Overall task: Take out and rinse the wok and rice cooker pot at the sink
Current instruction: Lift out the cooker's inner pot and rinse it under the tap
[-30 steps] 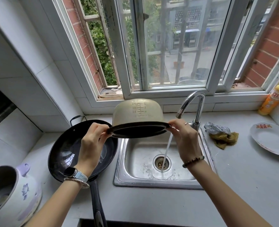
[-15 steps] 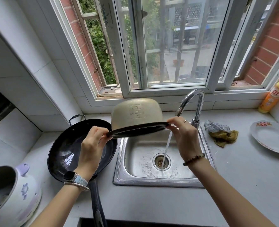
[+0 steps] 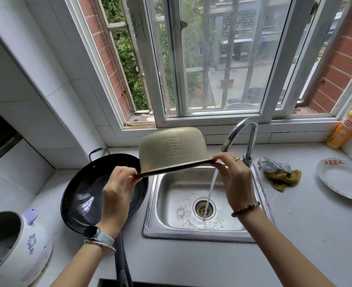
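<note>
I hold the beige rice cooker pot (image 3: pixel 172 151) upside down above the steel sink (image 3: pixel 253 230), its rim tilted down to the left. My left hand (image 3: pixel 117 191) pinches the rim's left end and my right hand (image 3: pixel 236 179) pinches its right end. Water runs from the chrome faucet (image 3: pixel 243 133) down into the drain (image 3: pixel 204 208), just right of the pot. The black wok (image 3: pixel 82 195) sits on the counter left of the sink, its long handle pointing toward me.
The white rice cooker body (image 3: pixel 13 245) with purple flowers stands at the lower left. A scouring pad and cloth (image 3: pixel 280 172), a white plate (image 3: pixel 344 179) and a yellow detergent bottle (image 3: pixel 346 125) lie to the right. A window runs behind the sink.
The pot has tipped further: its dark inside, seen from below before, is hidden and only the rim's edge shows. Both hands keep their grip.
</note>
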Action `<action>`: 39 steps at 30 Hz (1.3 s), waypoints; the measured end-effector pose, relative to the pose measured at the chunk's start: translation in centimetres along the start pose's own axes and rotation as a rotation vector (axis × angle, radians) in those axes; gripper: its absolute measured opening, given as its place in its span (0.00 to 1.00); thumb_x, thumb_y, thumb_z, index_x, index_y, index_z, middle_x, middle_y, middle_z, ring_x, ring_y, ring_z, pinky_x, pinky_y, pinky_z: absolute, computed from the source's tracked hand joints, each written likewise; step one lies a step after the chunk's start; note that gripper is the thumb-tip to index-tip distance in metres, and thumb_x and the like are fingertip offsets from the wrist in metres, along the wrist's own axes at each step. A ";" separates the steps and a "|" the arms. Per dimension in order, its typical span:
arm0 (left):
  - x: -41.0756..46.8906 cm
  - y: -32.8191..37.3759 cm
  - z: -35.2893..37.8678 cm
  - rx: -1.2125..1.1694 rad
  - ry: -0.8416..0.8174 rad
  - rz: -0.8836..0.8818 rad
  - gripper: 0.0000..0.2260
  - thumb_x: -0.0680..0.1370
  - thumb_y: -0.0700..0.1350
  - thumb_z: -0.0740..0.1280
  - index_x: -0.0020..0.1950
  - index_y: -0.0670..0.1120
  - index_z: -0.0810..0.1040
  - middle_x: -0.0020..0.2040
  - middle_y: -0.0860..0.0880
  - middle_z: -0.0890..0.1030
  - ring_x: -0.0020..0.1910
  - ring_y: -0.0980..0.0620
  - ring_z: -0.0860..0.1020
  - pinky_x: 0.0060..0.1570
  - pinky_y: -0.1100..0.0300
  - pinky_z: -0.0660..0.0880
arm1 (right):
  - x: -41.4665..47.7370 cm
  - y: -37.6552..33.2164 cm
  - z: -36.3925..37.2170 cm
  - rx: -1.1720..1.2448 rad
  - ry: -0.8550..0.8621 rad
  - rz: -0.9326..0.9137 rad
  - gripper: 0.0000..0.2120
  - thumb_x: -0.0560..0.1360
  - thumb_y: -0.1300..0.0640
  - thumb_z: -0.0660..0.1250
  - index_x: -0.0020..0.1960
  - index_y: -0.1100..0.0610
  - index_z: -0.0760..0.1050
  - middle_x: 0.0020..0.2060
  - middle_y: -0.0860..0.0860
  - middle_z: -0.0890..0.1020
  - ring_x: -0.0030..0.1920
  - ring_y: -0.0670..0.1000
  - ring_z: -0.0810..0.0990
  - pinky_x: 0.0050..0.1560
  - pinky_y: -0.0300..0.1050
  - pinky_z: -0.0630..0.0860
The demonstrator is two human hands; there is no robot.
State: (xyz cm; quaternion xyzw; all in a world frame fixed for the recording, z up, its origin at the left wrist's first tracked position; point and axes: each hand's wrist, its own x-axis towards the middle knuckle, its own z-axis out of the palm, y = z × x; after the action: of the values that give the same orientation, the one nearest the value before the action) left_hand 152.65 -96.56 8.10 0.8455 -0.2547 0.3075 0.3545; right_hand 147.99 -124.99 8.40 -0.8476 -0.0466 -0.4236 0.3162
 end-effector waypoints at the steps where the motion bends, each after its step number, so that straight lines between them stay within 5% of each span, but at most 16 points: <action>1: 0.1 0.0 0.0 0.005 -0.001 0.001 0.07 0.72 0.34 0.71 0.49 0.39 0.78 0.45 0.50 0.75 0.41 0.58 0.74 0.45 0.67 0.76 | 0.2 0.0 0.0 -0.004 -0.005 0.004 0.06 0.71 0.66 0.72 0.47 0.62 0.79 0.40 0.53 0.82 0.40 0.50 0.81 0.43 0.44 0.79; 3: -0.3 -0.1 0.0 0.009 -0.038 -0.018 0.09 0.71 0.34 0.72 0.49 0.40 0.78 0.45 0.52 0.75 0.42 0.59 0.74 0.45 0.69 0.75 | -0.2 0.5 0.0 -0.006 -0.062 0.020 0.04 0.72 0.62 0.71 0.47 0.60 0.79 0.40 0.52 0.81 0.39 0.51 0.81 0.40 0.48 0.80; 8: -1.9 -0.1 -0.5 -0.063 -0.082 -0.161 0.11 0.72 0.39 0.73 0.52 0.47 0.77 0.45 0.53 0.76 0.44 0.58 0.78 0.43 0.55 0.78 | -0.4 0.3 0.2 0.046 -0.164 0.129 0.10 0.75 0.50 0.65 0.50 0.55 0.77 0.42 0.50 0.81 0.40 0.51 0.83 0.38 0.53 0.80; 13: 0.3 1.4 -3.6 -0.101 0.006 -0.339 0.12 0.71 0.37 0.74 0.51 0.49 0.78 0.44 0.50 0.80 0.44 0.58 0.79 0.47 0.69 0.76 | 3.9 -1.9 0.7 0.144 -0.234 0.171 0.08 0.74 0.55 0.70 0.52 0.48 0.77 0.44 0.46 0.80 0.41 0.45 0.81 0.43 0.50 0.80; 16: 2.0 1.7 -6.2 -0.137 0.032 -0.467 0.13 0.73 0.37 0.73 0.50 0.54 0.78 0.44 0.52 0.81 0.42 0.57 0.80 0.48 0.67 0.76 | 7.4 -3.0 1.1 0.218 -0.389 0.210 0.08 0.73 0.55 0.71 0.52 0.49 0.79 0.41 0.45 0.80 0.39 0.40 0.79 0.42 0.39 0.78; 20: 2.6 1.4 -9.6 -0.250 0.065 -0.711 0.11 0.73 0.37 0.73 0.53 0.50 0.81 0.45 0.50 0.82 0.43 0.56 0.80 0.44 0.63 0.78 | 10.0 -4.6 3.3 0.321 -0.619 0.313 0.09 0.72 0.53 0.73 0.52 0.53 0.81 0.38 0.48 0.82 0.38 0.48 0.82 0.40 0.44 0.80; 24: 0.5 0.8 -12.8 -0.291 0.096 -0.903 0.07 0.74 0.37 0.72 0.49 0.47 0.82 0.43 0.48 0.82 0.38 0.59 0.79 0.37 0.64 0.77 | 9.5 -7.0 6.2 0.540 -0.860 0.483 0.11 0.73 0.60 0.71 0.53 0.64 0.80 0.37 0.56 0.81 0.26 0.41 0.75 0.30 0.35 0.77; 30: -4.8 -1.3 -18.7 -0.233 0.180 -1.018 0.07 0.74 0.34 0.71 0.52 0.41 0.81 0.43 0.49 0.83 0.35 0.63 0.80 0.33 0.70 0.77 | 7.0 -12.0 10.7 0.658 -1.132 0.580 0.19 0.67 0.56 0.75 0.53 0.67 0.80 0.42 0.60 0.84 0.38 0.50 0.81 0.42 0.40 0.80; 34: -8.4 -4.1 -23.5 -0.120 0.249 -1.136 0.04 0.72 0.41 0.75 0.46 0.43 0.84 0.40 0.48 0.85 0.38 0.54 0.81 0.35 0.66 0.78 | 5.4 -16.7 14.3 0.700 -1.203 0.570 0.12 0.69 0.63 0.75 0.51 0.65 0.80 0.40 0.57 0.83 0.40 0.48 0.81 0.39 0.33 0.79; 39: -11.8 -7.9 -29.1 -0.081 0.278 -1.218 0.03 0.72 0.43 0.75 0.41 0.45 0.84 0.39 0.44 0.84 0.37 0.51 0.81 0.34 0.63 0.78 | 4.1 -23.0 19.3 0.750 -1.225 0.555 0.21 0.63 0.58 0.78 0.52 0.67 0.81 0.46 0.61 0.84 0.47 0.53 0.82 0.51 0.40 0.79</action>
State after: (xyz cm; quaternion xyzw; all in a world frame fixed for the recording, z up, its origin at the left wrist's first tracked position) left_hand 139.85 -67.20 12.65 0.7770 0.3100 0.1473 0.5277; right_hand 155.85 -96.33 14.37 -0.7475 -0.1395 0.2606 0.5948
